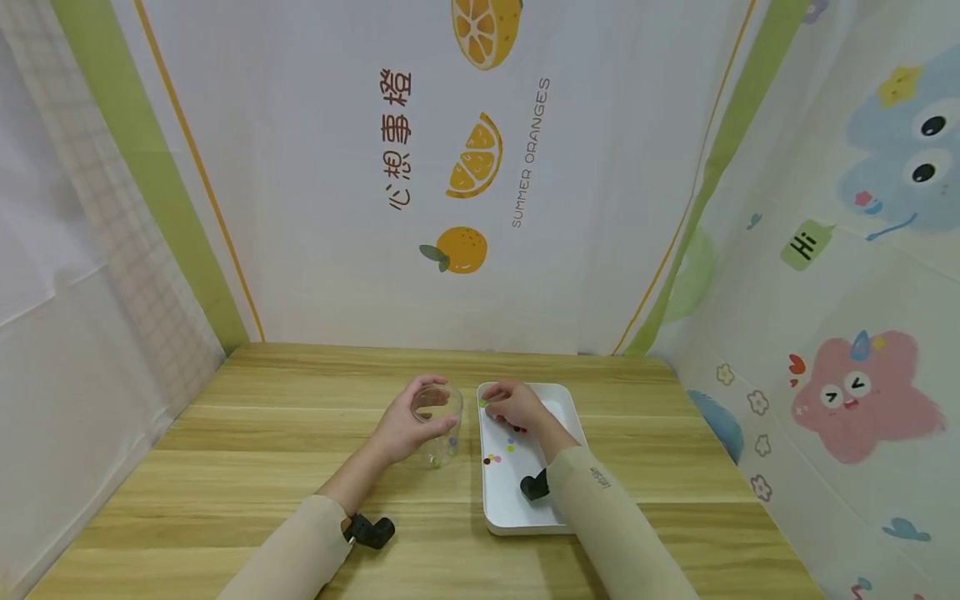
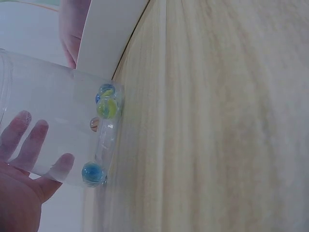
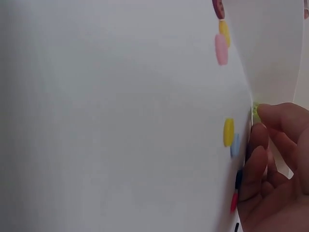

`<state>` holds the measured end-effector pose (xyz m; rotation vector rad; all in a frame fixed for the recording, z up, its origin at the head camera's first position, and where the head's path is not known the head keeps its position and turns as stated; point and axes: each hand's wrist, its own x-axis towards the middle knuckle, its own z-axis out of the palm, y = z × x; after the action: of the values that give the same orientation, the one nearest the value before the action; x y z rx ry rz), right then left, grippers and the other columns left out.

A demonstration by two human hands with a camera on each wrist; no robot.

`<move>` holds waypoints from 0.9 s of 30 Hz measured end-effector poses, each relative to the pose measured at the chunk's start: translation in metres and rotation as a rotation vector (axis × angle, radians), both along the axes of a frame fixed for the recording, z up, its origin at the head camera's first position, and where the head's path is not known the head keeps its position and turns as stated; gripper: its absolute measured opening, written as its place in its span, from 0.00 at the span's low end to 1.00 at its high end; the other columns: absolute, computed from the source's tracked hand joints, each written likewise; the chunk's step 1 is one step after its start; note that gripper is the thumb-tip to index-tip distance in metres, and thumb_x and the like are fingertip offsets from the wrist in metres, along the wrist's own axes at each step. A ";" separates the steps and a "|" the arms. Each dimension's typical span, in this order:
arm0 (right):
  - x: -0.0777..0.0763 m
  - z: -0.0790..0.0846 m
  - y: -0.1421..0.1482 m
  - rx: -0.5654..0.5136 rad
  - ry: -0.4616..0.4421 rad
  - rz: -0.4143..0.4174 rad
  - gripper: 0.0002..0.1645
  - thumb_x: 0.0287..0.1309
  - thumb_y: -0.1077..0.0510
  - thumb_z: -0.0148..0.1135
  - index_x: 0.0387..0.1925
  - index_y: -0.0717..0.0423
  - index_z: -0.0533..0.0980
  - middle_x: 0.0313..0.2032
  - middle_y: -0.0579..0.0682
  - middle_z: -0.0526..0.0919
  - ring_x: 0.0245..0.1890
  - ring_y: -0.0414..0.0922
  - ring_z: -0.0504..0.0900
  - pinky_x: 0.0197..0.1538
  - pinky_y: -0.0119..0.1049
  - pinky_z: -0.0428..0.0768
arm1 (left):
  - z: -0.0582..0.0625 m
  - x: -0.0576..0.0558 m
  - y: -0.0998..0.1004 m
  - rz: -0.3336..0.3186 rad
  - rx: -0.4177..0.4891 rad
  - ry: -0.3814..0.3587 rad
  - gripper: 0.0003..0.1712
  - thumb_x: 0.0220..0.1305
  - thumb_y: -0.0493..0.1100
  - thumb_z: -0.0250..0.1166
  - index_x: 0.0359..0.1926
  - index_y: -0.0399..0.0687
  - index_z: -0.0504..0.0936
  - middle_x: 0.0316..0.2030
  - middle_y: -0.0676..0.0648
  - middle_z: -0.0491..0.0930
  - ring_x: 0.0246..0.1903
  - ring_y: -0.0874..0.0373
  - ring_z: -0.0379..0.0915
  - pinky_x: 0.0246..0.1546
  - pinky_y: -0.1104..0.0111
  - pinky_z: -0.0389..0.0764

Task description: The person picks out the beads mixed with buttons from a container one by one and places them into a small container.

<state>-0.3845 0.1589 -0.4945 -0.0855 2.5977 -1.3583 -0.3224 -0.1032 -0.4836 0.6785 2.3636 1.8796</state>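
Observation:
My left hand (image 1: 408, 423) grips a clear plastic jar (image 1: 437, 437) with fingers and thumb around its side. The jar stands tilted on the table, its open mouth up. Inside, near its base, lie several glass marbles: a blue one (image 2: 93, 173), a yellow-green one (image 2: 106, 107) and others. Over the far left corner of a white tray (image 1: 526, 528), my right hand (image 1: 517, 406) has its fingertips together at a small yellow-green piece (image 3: 256, 112), which appears pinched; its kind is partly hidden. Flat, button-like pieces lie in the tray, including a pink one (image 3: 221, 49) and a yellow one (image 3: 229, 132).
The wooden table (image 1: 247, 467) runs back to a white curtain (image 1: 337, 275) printed with oranges. Black wrist cameras are worn on both sleeves, the left camera (image 1: 371, 532) near the table. The tray's raised wall stands between the jar and the pieces.

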 end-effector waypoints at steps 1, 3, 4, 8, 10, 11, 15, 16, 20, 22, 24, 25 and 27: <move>0.000 0.000 -0.001 0.005 0.000 -0.002 0.11 0.69 0.58 0.73 0.51 0.48 0.87 0.33 0.47 0.86 0.26 0.42 0.77 0.26 0.33 0.73 | 0.000 0.000 0.000 -0.002 0.000 0.000 0.39 0.70 0.43 0.76 0.76 0.48 0.68 0.70 0.31 0.77 0.71 0.32 0.76 0.64 0.47 0.84; -0.001 -0.001 -0.002 0.012 -0.005 -0.008 0.11 0.68 0.57 0.75 0.50 0.47 0.87 0.32 0.46 0.86 0.25 0.41 0.76 0.25 0.33 0.71 | 0.001 0.001 0.000 -0.003 0.000 0.000 0.39 0.70 0.43 0.76 0.77 0.48 0.68 0.71 0.31 0.77 0.71 0.33 0.76 0.64 0.47 0.84; -0.001 -0.002 -0.002 0.016 -0.005 -0.010 0.11 0.67 0.57 0.75 0.50 0.47 0.87 0.33 0.46 0.86 0.25 0.41 0.76 0.24 0.33 0.71 | 0.001 0.001 0.000 -0.003 0.000 0.000 0.40 0.70 0.43 0.76 0.77 0.47 0.68 0.71 0.31 0.76 0.71 0.33 0.76 0.64 0.47 0.84; -0.003 -0.004 -0.004 0.038 -0.013 -0.028 0.11 0.65 0.55 0.77 0.48 0.45 0.86 0.33 0.45 0.85 0.24 0.40 0.75 0.24 0.33 0.70 | 0.001 0.002 0.000 -0.004 -0.002 -0.003 0.40 0.70 0.43 0.76 0.77 0.46 0.67 0.71 0.29 0.76 0.71 0.33 0.75 0.65 0.46 0.84; -0.004 -0.004 -0.004 0.040 -0.022 -0.040 0.11 0.65 0.55 0.78 0.48 0.45 0.87 0.33 0.45 0.85 0.24 0.40 0.75 0.23 0.33 0.70 | 0.001 0.002 0.000 -0.004 0.000 -0.003 0.41 0.70 0.43 0.76 0.77 0.45 0.67 0.71 0.28 0.75 0.71 0.33 0.75 0.65 0.47 0.84; -0.004 -0.004 -0.004 0.040 -0.028 -0.046 0.11 0.64 0.55 0.78 0.48 0.45 0.87 0.33 0.45 0.86 0.23 0.40 0.75 0.23 0.33 0.70 | 0.001 0.001 0.000 -0.004 0.001 -0.002 0.41 0.70 0.43 0.76 0.77 0.45 0.67 0.71 0.28 0.75 0.71 0.33 0.75 0.65 0.47 0.84; -0.005 -0.005 -0.006 0.027 -0.043 -0.056 0.11 0.64 0.56 0.78 0.47 0.46 0.87 0.32 0.44 0.85 0.22 0.40 0.74 0.21 0.32 0.69 | 0.000 0.001 0.000 0.000 0.007 -0.002 0.40 0.70 0.42 0.76 0.77 0.46 0.68 0.70 0.28 0.75 0.71 0.33 0.75 0.63 0.51 0.85; -0.005 -0.005 -0.006 0.025 -0.042 -0.055 0.11 0.64 0.57 0.78 0.47 0.46 0.87 0.32 0.44 0.85 0.21 0.40 0.73 0.21 0.32 0.68 | 0.000 0.001 0.000 0.000 0.009 -0.002 0.40 0.70 0.42 0.76 0.76 0.46 0.68 0.70 0.28 0.75 0.71 0.33 0.75 0.62 0.52 0.85; -0.004 -0.005 -0.006 0.032 -0.032 -0.051 0.09 0.64 0.57 0.78 0.46 0.46 0.87 0.32 0.45 0.84 0.22 0.39 0.73 0.21 0.31 0.67 | 0.001 0.001 0.000 -0.002 0.010 -0.004 0.41 0.70 0.43 0.76 0.77 0.44 0.67 0.70 0.27 0.75 0.71 0.33 0.75 0.62 0.52 0.85; -0.002 -0.005 -0.006 0.035 -0.025 -0.049 0.09 0.65 0.57 0.78 0.45 0.46 0.88 0.33 0.45 0.85 0.23 0.39 0.73 0.22 0.31 0.68 | 0.001 0.001 0.000 -0.003 0.008 -0.003 0.41 0.70 0.43 0.76 0.77 0.43 0.67 0.70 0.27 0.75 0.71 0.33 0.75 0.62 0.51 0.85; -0.001 -0.004 -0.006 0.035 -0.018 -0.048 0.08 0.65 0.57 0.77 0.45 0.46 0.88 0.34 0.45 0.85 0.24 0.39 0.74 0.22 0.31 0.69 | 0.001 0.001 0.000 -0.002 0.006 -0.003 0.41 0.70 0.43 0.76 0.78 0.43 0.67 0.70 0.27 0.75 0.71 0.33 0.75 0.63 0.51 0.85; -0.001 -0.004 -0.005 0.035 -0.013 -0.048 0.08 0.65 0.57 0.77 0.45 0.46 0.88 0.35 0.45 0.85 0.24 0.39 0.74 0.23 0.31 0.69 | 0.001 0.001 0.000 -0.002 0.004 -0.002 0.41 0.70 0.43 0.76 0.78 0.44 0.67 0.71 0.27 0.75 0.71 0.33 0.75 0.63 0.50 0.85; -0.001 -0.005 -0.004 0.026 -0.015 -0.051 0.08 0.65 0.56 0.77 0.46 0.46 0.89 0.36 0.45 0.86 0.25 0.39 0.75 0.23 0.31 0.70 | 0.001 0.001 0.000 -0.003 0.006 -0.006 0.41 0.70 0.43 0.76 0.77 0.45 0.67 0.71 0.28 0.75 0.71 0.32 0.75 0.63 0.49 0.85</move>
<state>-0.3853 0.1545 -0.4991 -0.0048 2.6213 -1.3358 -0.3210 -0.1029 -0.4826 0.6750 2.3528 1.8862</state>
